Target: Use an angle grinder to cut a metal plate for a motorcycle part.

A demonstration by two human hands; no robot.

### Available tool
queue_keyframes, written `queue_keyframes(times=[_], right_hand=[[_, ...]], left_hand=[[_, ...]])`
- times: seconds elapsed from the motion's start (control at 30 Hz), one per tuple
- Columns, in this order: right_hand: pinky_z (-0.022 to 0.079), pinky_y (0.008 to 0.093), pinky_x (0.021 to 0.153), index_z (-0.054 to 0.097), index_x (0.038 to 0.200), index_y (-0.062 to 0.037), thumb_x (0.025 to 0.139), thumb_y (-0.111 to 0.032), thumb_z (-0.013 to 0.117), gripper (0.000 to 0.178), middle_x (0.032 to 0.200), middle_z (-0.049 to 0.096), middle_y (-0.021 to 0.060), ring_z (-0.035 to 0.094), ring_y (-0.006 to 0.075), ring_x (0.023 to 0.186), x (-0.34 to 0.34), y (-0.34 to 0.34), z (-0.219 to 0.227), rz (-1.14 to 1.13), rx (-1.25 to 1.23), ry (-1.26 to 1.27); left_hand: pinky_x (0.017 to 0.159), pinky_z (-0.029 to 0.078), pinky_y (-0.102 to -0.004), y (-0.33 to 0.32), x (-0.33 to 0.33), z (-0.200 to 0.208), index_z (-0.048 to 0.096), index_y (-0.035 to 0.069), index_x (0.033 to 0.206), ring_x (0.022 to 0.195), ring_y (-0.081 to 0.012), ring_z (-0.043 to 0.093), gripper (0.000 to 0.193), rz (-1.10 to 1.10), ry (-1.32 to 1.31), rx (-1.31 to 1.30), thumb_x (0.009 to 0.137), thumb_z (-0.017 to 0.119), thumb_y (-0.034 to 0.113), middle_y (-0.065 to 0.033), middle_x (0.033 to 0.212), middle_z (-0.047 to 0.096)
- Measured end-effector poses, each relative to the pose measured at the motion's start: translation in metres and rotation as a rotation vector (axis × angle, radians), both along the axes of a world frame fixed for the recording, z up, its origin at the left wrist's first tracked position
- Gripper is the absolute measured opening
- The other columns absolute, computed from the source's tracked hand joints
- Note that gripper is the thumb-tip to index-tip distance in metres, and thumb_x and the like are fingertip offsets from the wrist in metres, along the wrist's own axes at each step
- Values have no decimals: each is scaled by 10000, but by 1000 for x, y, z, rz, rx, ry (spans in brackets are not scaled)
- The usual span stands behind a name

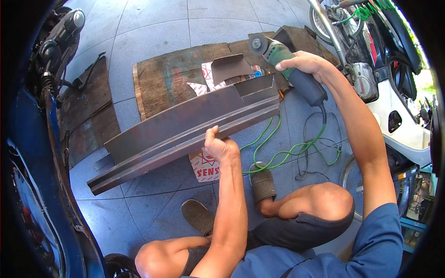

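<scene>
A long dark steel profile (171, 121) with stepped folds lies slantwise before me, its right end higher in view and notched along the far edge. My left hand (222, 148) is closed on its near edge, thumb uppermost. In my right hand (306, 64) is a green and dark angle grinder (308, 88), gripped around its body. The grinder's disc (258, 44) is held beyond the profile's right end, apart from the steel. Behind the notch stands a bent brown sheet piece (230, 66); its lower part is hidden by the profile.
Worn wooden boards (160, 90) lie under and behind the profile. Printed cardboard (204, 167) shows below it. A green cord (301, 149) loops across the tiled floor (157, 213) by my shoes. Motorbike parts (366, 83) flank the right; a blue vehicle body (30, 120) borders the left.
</scene>
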State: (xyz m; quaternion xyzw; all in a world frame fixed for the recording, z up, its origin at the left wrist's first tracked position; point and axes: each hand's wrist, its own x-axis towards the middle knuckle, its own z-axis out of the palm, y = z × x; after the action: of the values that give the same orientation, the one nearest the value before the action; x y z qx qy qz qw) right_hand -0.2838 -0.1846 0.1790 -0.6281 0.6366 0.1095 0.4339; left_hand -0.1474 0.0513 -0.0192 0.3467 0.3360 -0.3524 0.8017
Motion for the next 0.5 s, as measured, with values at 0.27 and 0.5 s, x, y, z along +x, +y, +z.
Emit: queue_keyframes(times=[0.27, 0.5], right_hand=[[577, 319, 577, 632, 1063, 8, 795, -408, 837, 536, 863, 665, 101, 675, 175, 645, -80, 22, 13, -168, -3, -281], [592, 327, 590, 631, 1075, 20, 798, -423, 835, 561, 867, 673, 116, 692, 186, 666, -119, 52, 13, -275, -11, -470]], left_hand=[[931, 536, -389, 41, 21, 2, 643, 17, 882, 932, -223, 645, 140, -102, -34, -123, 747, 613, -8, -85, 933, 631], [1016, 511, -378, 23, 54, -29, 645, 1, 938, 993, -225, 651, 154, -121, -161, -288, 787, 621, -9, -90, 972, 653]])
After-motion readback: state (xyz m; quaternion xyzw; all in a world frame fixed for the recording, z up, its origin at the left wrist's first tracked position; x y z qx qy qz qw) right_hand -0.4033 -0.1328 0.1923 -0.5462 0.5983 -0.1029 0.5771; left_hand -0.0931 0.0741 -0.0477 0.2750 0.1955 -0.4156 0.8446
